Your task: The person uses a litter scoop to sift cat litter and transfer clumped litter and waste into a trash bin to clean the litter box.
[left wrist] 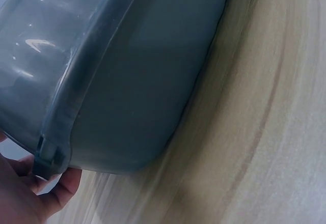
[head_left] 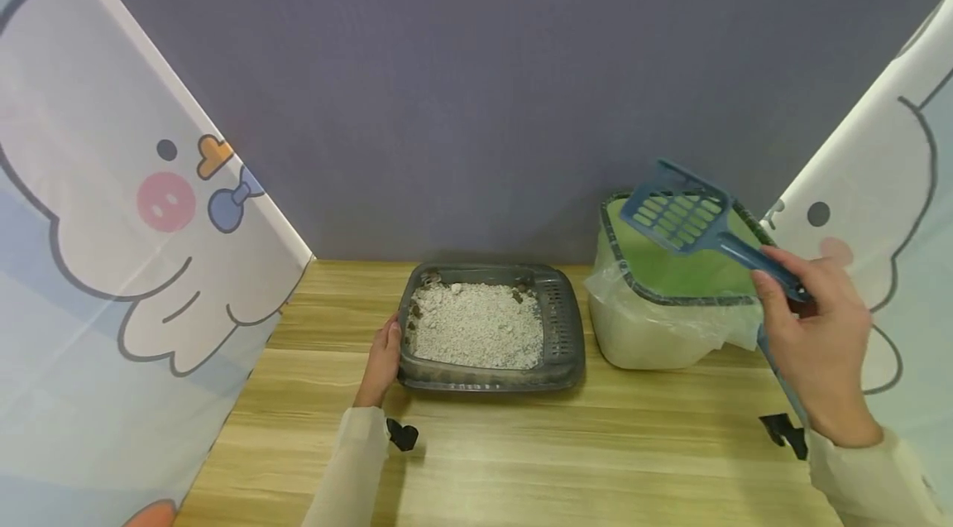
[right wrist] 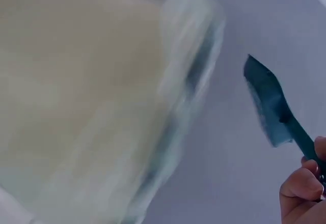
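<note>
centrally in the head view, a dark gray tray [head_left: 487,379] of pale litter [head_left: 476,328] sits on a wood-grain table [head_left: 521,461], with brown clumps [head_left: 415,310] near its far and left edges. the left hand [head_left: 381,363] holds the tray's left rim. to the right, near the tray, stands a whitish bin [head_left: 633,349] with a dark band round its mouth and a translucent bag [head_left: 621,289] hanging over its side. the right hand [head_left: 822,337] grips the handle of a blue slotted scoop [head_left: 711,236], whose tilted head shows against the bin's mouth. 2 cartoon panels [head_left: 112,204] flank a gray backdrop [head_left: 447,97].

in the left wrist view, the tray's outer side fills much of the frame, and curled fingers pinch its rim.

in the right wrist view, the bag is blurred; the scoop appears nearly edge-on, apart from it, with fingers curled round its handle.
</note>
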`<act>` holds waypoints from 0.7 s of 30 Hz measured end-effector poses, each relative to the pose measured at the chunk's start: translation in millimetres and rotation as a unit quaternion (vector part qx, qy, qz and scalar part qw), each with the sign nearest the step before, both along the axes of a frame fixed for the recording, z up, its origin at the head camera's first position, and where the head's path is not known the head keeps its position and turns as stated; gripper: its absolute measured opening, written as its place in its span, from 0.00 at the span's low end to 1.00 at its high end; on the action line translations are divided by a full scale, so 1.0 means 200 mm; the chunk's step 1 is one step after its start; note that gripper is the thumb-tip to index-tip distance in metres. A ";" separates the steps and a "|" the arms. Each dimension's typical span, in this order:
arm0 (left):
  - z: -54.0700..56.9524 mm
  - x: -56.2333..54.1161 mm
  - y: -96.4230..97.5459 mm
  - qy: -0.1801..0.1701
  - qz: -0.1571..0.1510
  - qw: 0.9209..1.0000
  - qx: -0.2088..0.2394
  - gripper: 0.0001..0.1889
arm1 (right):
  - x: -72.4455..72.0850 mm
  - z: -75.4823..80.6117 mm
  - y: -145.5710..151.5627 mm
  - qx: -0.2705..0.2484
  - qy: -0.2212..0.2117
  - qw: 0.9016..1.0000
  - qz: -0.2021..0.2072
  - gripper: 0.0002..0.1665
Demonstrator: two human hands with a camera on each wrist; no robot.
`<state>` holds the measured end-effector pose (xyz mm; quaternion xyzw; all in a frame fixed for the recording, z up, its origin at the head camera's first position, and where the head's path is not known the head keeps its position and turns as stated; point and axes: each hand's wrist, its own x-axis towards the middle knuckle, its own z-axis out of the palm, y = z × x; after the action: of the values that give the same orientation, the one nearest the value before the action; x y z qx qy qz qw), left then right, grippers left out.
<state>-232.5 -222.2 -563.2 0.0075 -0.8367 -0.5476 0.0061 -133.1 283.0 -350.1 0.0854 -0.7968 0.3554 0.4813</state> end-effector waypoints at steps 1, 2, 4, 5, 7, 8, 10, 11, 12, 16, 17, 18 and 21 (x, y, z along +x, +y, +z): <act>0.00 0.00 0.00 0.000 0.000 1.000 0.001 0.34 | 0.01 0.00 -0.05 0.006 0.001 1.000 0.017 0.15; 0.00 0.00 0.00 0.001 0.000 1.000 0.000 0.34 | 0.01 0.00 -0.10 0.016 0.000 0.999 0.032 0.15; 0.00 0.01 0.00 0.005 0.004 1.000 0.006 0.33 | 0.01 -0.02 -0.19 0.034 -0.007 0.997 0.069 0.15; 0.00 0.01 0.01 0.008 0.005 1.000 0.009 0.33 | 0.00 -0.03 -0.24 0.045 -0.013 0.995 0.090 0.15; 0.00 0.01 0.01 0.016 0.004 1.000 0.009 0.32 | -0.03 -0.08 -0.32 0.058 -0.033 0.989 0.135 0.17; 0.00 0.01 0.01 0.019 0.003 1.000 0.008 0.32 | -0.04 -0.10 -0.37 0.065 -0.051 0.985 0.154 0.18; 0.00 0.01 0.02 0.020 0.002 1.000 0.010 0.32 | -0.07 -0.16 -0.45 0.072 -0.093 0.974 0.191 0.21; -0.01 0.01 0.02 0.019 0.001 1.000 0.009 0.33 | -0.08 -0.19 -0.50 0.082 -0.115 0.969 0.203 0.21; -0.01 0.01 0.02 0.020 0.002 1.000 0.009 0.33 | -0.10 -0.22 -0.54 0.094 -0.140 0.963 0.209 0.21; 0.00 0.01 0.02 0.023 0.009 1.000 0.015 0.33 | -0.17 -0.33 -0.68 0.146 -0.252 0.930 0.223 0.19; -0.01 0.00 0.02 0.029 0.009 0.999 0.012 0.32 | -0.20 -0.35 -0.72 0.160 -0.280 0.920 0.222 0.19; -0.01 0.00 0.02 0.033 0.009 0.999 0.010 0.32 | -0.22 -0.38 -0.74 0.170 -0.307 0.910 0.223 0.18; -0.01 -0.01 0.01 0.042 0.013 0.999 0.003 0.31 | -0.27 -0.44 -0.81 0.210 -0.361 0.881 0.223 0.17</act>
<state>-234.3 -220.0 -565.0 -0.0046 -0.8340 -0.5497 0.0479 -188.0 120.3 -438.9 0.2257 -0.9312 0.2837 0.0390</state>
